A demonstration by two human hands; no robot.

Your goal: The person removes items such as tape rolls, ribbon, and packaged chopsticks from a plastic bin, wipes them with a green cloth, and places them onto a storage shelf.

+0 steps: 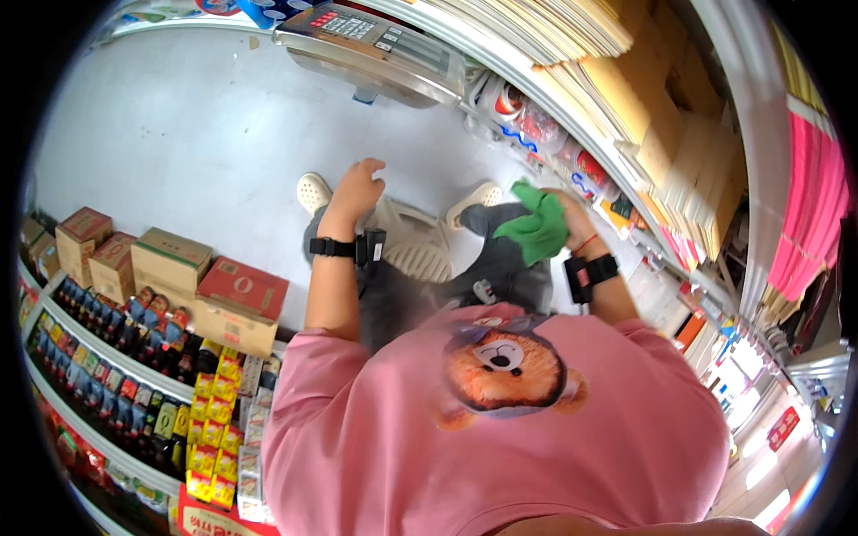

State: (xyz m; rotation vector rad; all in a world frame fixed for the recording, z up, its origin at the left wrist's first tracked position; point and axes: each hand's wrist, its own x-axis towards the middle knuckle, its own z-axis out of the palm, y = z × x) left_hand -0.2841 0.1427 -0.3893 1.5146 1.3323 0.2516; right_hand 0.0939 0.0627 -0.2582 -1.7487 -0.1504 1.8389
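My right hand (572, 219) is closed around a crumpled green cloth (536, 228), which spreads out on the inner side of the hand, above my right thigh. My left hand (359, 189) is raised in front of my left leg. Its fingers bend loosely with a gap between them, and nothing shows in the hand. Between my legs is a beige plastic stool (418, 259) with a slatted surface. Part of it is hidden by my dark trousers and pink shirt.
A metal scale with a keypad (384, 45) stands ahead. Shelves of paper stacks (617, 98) run along the right, above plastic jars (518, 112). Cardboard boxes (237, 299) top the left shelf, over rows of bottles (107, 384) and yellow packets (210, 420). Grey floor (179, 125) lies between.
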